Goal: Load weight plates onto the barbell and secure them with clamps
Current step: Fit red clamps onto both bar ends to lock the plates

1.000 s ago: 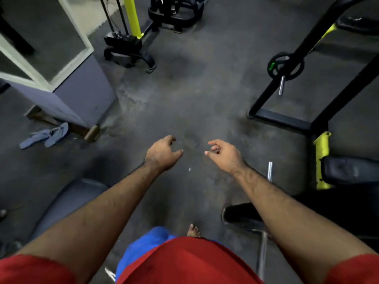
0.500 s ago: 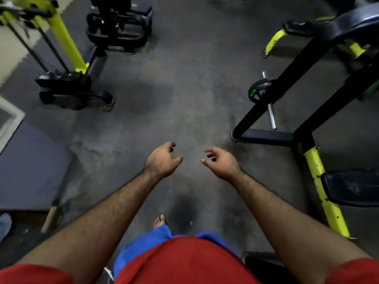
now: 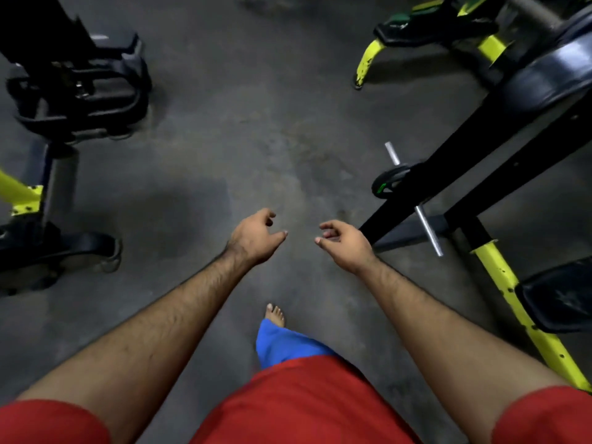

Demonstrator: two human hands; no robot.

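My left hand (image 3: pixel 254 237) and my right hand (image 3: pixel 344 243) are stretched out in front of me over the dark floor, fingers loosely curled and apart, holding nothing. To the right a small black weight plate (image 3: pixel 389 184) with a green mark sits on a steel bar (image 3: pixel 428 230) that pokes out through a black slanted frame (image 3: pixel 448 165). My right hand is just left of that frame's base, not touching it. No clamp is visible.
A yellow-and-black bench frame (image 3: pixel 512 296) with black pads stands at the right. Another yellow-legged machine (image 3: pixel 368 62) is at the top right. Black and yellow machines (image 3: pixel 77 88) occupy the left. My bare foot (image 3: pixel 275 315) steps forward on the grey floor (image 3: pixel 250 123).
I have walked forward: the floor and machines have slid toward me and the plate on the bar is nearer my right hand. Both hands keep the same loose pose.
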